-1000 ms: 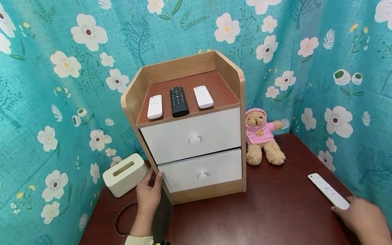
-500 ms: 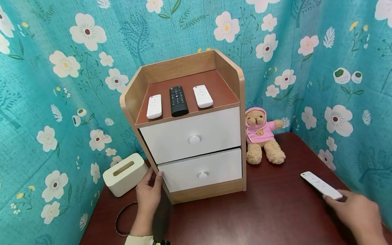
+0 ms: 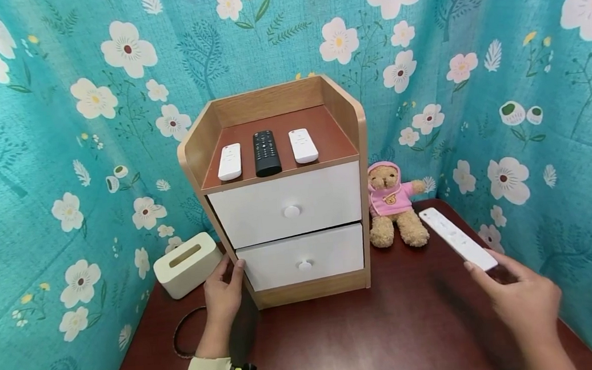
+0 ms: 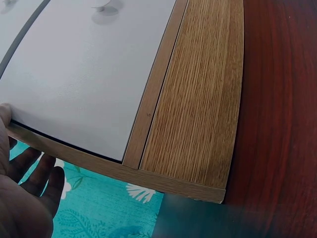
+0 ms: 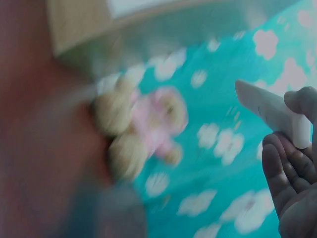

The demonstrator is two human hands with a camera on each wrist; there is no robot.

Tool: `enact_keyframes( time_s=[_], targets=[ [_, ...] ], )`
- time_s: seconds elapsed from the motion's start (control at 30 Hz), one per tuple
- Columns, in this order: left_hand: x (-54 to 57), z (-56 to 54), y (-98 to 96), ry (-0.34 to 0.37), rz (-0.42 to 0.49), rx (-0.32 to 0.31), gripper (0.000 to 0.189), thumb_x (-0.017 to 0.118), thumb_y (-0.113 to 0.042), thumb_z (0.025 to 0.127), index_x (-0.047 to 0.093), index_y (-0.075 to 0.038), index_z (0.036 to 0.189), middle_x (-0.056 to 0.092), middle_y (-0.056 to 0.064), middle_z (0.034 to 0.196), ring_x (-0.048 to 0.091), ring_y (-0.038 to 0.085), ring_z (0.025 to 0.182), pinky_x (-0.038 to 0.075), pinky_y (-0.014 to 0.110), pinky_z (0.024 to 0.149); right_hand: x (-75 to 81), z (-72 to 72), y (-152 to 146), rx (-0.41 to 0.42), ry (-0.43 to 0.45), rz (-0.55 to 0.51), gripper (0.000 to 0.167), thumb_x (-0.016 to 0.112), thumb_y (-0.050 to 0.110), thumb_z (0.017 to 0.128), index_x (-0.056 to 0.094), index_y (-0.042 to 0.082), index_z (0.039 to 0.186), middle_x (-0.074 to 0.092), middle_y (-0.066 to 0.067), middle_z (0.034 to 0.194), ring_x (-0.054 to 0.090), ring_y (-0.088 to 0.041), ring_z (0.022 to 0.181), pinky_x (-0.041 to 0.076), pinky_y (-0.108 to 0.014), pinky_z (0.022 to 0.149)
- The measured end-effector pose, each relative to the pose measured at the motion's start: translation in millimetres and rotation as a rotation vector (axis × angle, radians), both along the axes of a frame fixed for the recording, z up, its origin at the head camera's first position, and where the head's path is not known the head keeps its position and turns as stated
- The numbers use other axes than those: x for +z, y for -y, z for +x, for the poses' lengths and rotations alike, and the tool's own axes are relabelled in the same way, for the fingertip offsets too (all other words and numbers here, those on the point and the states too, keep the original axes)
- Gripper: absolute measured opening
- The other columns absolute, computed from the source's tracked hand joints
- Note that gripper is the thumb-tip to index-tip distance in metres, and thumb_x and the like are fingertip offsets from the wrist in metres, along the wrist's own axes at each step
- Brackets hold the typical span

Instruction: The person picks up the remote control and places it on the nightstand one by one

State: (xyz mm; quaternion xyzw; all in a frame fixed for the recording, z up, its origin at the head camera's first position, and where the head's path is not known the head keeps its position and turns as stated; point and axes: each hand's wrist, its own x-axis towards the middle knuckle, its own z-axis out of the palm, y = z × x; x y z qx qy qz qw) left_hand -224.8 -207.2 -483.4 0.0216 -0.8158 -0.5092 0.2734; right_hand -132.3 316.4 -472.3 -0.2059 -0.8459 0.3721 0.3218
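A wooden two-drawer cabinet (image 3: 303,290) with white drawer fronts stands in the middle of the head view. My left hand (image 3: 223,293) holds its lower left edge, thumb at the front and fingers along the outer side; the left wrist view shows these fingers (image 4: 37,173) beyond the side panel. At the right, my right hand (image 3: 526,301) pinches the near end of a white remote control (image 3: 456,238), thumb on one face and fingers beneath. The remote is raised above the table, its far end pointing toward the teddy bear (image 3: 392,204). It also shows in the right wrist view, which is blurred.
On the cabinet's top shelf lie two white remotes (image 3: 229,162) (image 3: 303,145) with a black remote (image 3: 266,154) between them. A cream tissue box (image 3: 188,265) stands left of the cabinet, and a dark cord loop (image 3: 177,334) lies nearby. A floral curtain (image 3: 266,49) surrounds the dark red table (image 3: 338,342).
My right hand has lifted the white remote off the table at the right and carried it up and leftward, toward the teddy bear. The left hand stays at the cabinet's edge.
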Motion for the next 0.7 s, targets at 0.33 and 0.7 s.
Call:
enact_keyframes(
  time_s=[0.33,0.7],
  targets=[
    [-1.3,1.0,-1.0,0.009,-0.007,0.011,0.049,0.075,-0.032,0.106,0.068,-0.011,0.149,0.077,0.016,0.133,0.071,0.027,0.115,0.050,0.011,0.085,81.5,26.0,84,0.218,-0.510,-0.215,0.048,0.094,-0.008,0.076,0.083,0.004,0.121,0.076,0.031,0.100,0.072,0.009,0.079,0.055,-0.008,0.069],
    [-2.4,1.3,0.5,0.038,0.012,0.001,0.051,0.073,-0.035,0.107,0.066,-0.012,0.152,0.074,0.017,0.138,0.070,0.028,0.122,0.046,0.008,0.087,162.2,2.5,159,0.405,-0.660,-0.230,0.045,0.096,0.008,0.083,0.083,0.014,0.126,0.083,-0.001,0.117,0.072,-0.006,0.078,0.054,-0.012,0.062]
  ],
)
